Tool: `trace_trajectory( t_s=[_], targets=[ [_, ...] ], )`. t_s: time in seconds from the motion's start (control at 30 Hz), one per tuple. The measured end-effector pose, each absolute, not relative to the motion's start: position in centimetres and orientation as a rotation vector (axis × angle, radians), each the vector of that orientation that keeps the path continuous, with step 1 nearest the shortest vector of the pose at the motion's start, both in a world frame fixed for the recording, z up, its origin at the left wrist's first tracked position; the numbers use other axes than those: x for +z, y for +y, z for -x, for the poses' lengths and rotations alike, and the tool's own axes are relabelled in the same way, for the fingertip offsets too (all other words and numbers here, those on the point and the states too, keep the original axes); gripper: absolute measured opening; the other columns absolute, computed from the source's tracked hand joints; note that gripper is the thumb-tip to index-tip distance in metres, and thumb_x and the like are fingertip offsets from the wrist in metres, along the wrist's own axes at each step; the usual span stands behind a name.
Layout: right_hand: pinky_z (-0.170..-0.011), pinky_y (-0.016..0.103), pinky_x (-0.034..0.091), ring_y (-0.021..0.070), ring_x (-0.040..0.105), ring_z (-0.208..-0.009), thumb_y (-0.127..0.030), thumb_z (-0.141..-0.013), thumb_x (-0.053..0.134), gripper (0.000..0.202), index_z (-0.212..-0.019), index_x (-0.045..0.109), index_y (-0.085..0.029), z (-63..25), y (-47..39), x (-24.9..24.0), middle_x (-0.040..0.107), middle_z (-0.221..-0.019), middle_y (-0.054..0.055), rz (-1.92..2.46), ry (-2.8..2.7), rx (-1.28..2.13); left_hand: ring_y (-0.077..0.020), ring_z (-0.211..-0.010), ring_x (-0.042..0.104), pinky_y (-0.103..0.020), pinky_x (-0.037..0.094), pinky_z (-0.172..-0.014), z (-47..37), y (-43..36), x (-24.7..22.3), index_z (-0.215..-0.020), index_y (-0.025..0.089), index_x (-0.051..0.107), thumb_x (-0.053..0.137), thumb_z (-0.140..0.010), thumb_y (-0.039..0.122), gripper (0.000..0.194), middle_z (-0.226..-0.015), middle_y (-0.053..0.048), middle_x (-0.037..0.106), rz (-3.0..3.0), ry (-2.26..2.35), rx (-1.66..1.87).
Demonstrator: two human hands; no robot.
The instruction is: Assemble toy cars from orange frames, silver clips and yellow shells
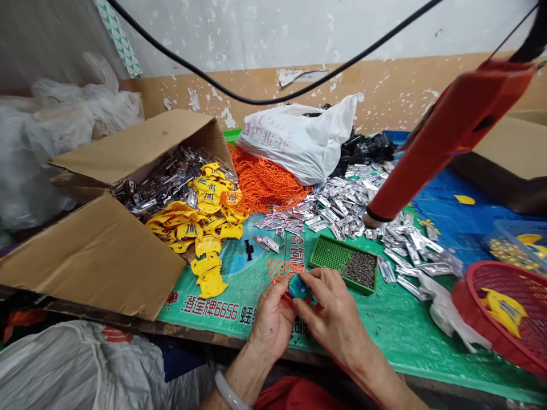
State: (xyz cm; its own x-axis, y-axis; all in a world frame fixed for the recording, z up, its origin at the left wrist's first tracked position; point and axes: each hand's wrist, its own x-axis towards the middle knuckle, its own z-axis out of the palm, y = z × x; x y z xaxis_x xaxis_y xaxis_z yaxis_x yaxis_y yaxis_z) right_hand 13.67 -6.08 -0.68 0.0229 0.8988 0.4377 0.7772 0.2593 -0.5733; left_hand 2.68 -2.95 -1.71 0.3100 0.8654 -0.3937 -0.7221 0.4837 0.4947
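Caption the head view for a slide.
Left hand and right hand hold a small blue-green piece over a green-covered table, with yellow parts, silvery pieces and a green tray beyond.

Heaped metal parts (331, 208) and a red tool (447, 142) suggest a workshop.

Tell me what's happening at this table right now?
A person holds a small blue piece in the fingers of the left hand and right hand, near the table's front edge. Just beyond is a green tray with small dark bits at its right end. Yellow parts spill from a cardboard box on the left; silver pieces lie scattered behind the tray.
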Motion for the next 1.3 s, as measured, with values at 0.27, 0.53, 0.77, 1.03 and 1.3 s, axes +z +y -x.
trace_trajectory(
  t_s=[0.27,0.53,0.77,1.03,1.3],
  targets=[
    [-0.067,0.036,0.045,0.0221,0.05,-0.082,-0.016,-0.08,0.059,0.02,-0.1,0.061,-0.016,-13.3,-5.7,-0.9,0.056,-0.086,0.008,1.528,-1.742,0.212,-0.0165,-0.084,0.065,-0.029,0.05,-0.082,-2.3,-2.8,-1.8,-0.087,0.016,0.071,0.075,-0.065,0.012,0.022,-0.091,-0.002,0.073,-0.268,0.664,1.049],
    [-0.067,0.038,0.045,0.0226,0.049,-0.078,-0.015,-0.081,0.057,0.05,-0.129,0.042,-0.013,-12.7,-6.7,-1.1,0.057,-0.087,0.009,1.514,-1.836,0.004,-0.0148,-0.077,0.064,-0.025,0.05,-0.072,-2.3,-3.1,-1.2,-0.087,0.017,0.071,0.075,-0.058,0.007,0.031,-0.088,-0.001,0.071,-0.329,0.739,0.987],
    [-0.063,0.036,0.052,0.0206,0.054,-0.075,-0.018,-0.077,0.059,0.062,-0.135,0.037,-0.017,-13.2,-6.3,-2.1,0.057,-0.089,0.007,1.518,-1.685,0.243,-0.0146,-0.073,0.063,-0.027,0.05,-0.069,-2.5,-3.4,-1.7,-0.093,0.017,0.069,0.071,-0.062,0.005,0.034,-0.087,-0.003,0.07,-0.363,0.735,0.93],
    [-0.063,0.034,0.056,0.0191,0.062,-0.074,-0.027,-0.077,0.063,0.059,-0.132,0.044,-0.023,-16.6,-7.3,-0.5,0.062,-0.094,0.006,1.493,-1.631,0.46,-0.0168,-0.076,0.062,-0.03,0.052,-0.068,-1.8,-3.1,-2.0,-0.095,0.014,0.067,0.068,-0.06,0.004,0.036,-0.088,-0.005,0.068,-0.419,0.786,0.886],
    [-0.081,0.042,0.048,0.0269,0.054,-0.11,-0.027,-0.048,0.085,0.082,-0.123,0.052,-0.025,-27.1,-1.7,8.6,0.054,-0.122,0.009,1.283,-0.976,0.055,-0.016,-0.077,0.06,-0.031,0.054,-0.069,-1.7,-3.2,-1.5,-0.095,0.015,0.066,0.072,-0.059,0.011,0.036,-0.089,-0.004,0.067,-0.532,0.908,0.817]
  ],
)
